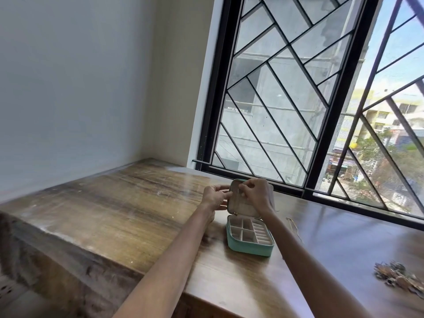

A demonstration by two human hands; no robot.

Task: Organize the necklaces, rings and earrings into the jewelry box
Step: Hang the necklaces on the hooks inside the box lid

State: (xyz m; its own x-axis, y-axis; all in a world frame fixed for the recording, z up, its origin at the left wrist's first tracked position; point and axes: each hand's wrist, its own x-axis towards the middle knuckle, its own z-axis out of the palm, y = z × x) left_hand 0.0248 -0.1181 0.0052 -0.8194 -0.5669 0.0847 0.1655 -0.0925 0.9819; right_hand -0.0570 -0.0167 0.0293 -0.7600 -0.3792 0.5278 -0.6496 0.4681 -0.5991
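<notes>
Both hands are working at the jewelry box [250,237] lid [241,203]: left hand [215,196] gripping its edge, right hand [257,193] pinching at its lining; whether it holds jewelry is unclear.

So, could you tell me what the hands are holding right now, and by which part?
Both hold the jewelry box by its raised lid: left hand at its left edge, right hand pinching at its inner face.

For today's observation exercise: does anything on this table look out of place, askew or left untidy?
Yes. A thin chain trails loose across the table right of the open jewelry box, and a jumbled heap of jewelry sits near the right edge. The box's compartments look empty, so none is sorted yet.
</notes>
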